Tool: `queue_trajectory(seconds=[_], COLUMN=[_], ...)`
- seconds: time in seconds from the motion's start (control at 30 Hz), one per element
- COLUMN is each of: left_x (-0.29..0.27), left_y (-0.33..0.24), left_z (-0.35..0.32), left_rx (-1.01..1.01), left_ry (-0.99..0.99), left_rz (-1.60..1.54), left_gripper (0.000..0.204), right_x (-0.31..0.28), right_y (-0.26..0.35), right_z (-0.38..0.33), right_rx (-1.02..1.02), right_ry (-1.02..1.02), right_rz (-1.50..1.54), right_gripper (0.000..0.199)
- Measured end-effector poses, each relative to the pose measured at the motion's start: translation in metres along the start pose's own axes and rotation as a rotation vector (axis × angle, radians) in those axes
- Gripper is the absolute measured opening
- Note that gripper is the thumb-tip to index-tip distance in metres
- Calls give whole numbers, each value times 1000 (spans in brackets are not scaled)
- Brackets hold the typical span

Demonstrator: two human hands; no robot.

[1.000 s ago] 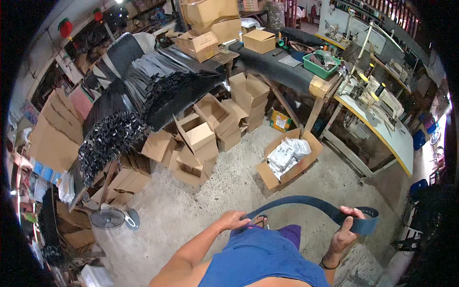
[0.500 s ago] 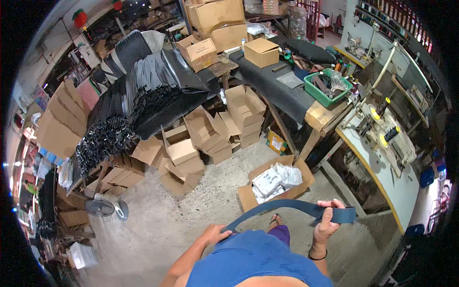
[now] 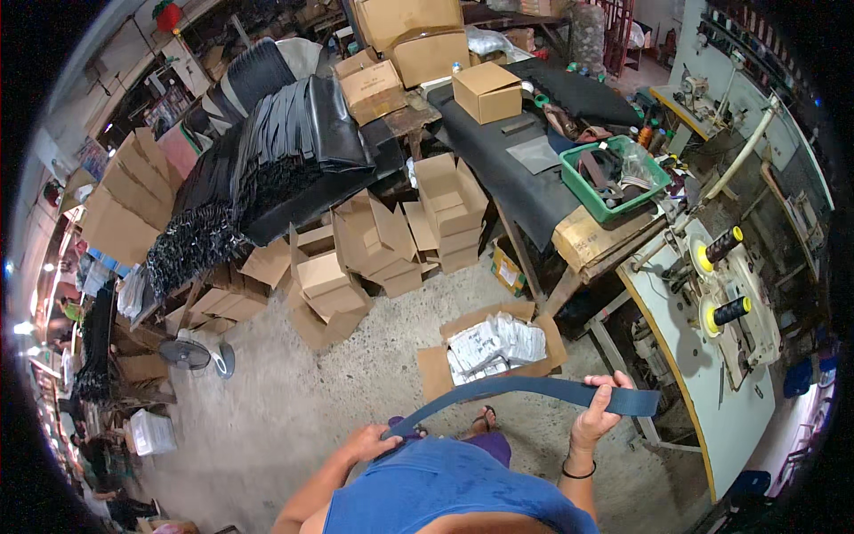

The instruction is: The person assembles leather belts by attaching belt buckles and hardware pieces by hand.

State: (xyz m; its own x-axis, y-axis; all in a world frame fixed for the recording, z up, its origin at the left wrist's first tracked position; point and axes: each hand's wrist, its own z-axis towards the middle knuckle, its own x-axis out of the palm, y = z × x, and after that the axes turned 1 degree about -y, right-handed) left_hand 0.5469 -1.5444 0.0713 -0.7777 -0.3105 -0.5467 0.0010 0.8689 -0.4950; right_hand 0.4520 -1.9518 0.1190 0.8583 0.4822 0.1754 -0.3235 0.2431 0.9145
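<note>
A wide, dark blue-grey strap [image 3: 498, 386] arches across in front of my blue top. My right hand [image 3: 598, 416] grips it near one end, thumb on the near face, and a short flat end sticks out past the fingers to the right. At my waist, my left hand [image 3: 368, 442] is closed on the strap's other end, which is partly hidden by the fingers. Beyond the strap, an open carton [image 3: 436, 374] on the floor holds several white packets [image 3: 496, 345].
Right of me stands a sewing machine [image 3: 743, 303] on a white table [image 3: 738, 427]. Ahead, a black-covered table [image 3: 507, 191] bears a green basket [image 3: 614, 206]. Open cardboard boxes [image 3: 382, 240] and piled black strips [image 3: 276, 160] lie ahead left, with a fan [image 3: 187, 354] on the floor.
Both hands have shifted slightly left with the strap, whose arch looks a little flatter. My view has turned somewhat, and a second foot now shows below. The grip of both hands is unchanged.
</note>
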Motion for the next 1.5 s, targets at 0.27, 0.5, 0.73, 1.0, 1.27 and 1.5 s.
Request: queue_trajectory(seconds=[0.27, 0.5, 0.73, 1.0, 1.27, 1.5], left_x=[0, 30, 96, 235, 422, 573], left_y=[-35, -57, -150, -268, -391, -451], left_z=[48, 131, 157, 121, 30, -17], left_rx=[70, 395, 644, 951, 1218, 1430], left_ry=[125, 401, 621, 832, 1034, 1274], left_rz=[19, 30, 402, 775, 978, 1243], left_gripper=[49, 39, 49, 62, 63, 63], right_x=[-22, -41, -141, -314, -444, -488], right_y=[21, 80, 130, 160, 244, 258], right_z=[-10, -66, -131, -205, -280, -334], right_rx=[-19, -103, -151, -202, -319, -455], right_ry=[-158, -343, -847, -1380, -1526, -1659], right_rz=[-229, -400, -608, -457, -430, -417], right_gripper=[24, 28, 28, 31, 26, 51])
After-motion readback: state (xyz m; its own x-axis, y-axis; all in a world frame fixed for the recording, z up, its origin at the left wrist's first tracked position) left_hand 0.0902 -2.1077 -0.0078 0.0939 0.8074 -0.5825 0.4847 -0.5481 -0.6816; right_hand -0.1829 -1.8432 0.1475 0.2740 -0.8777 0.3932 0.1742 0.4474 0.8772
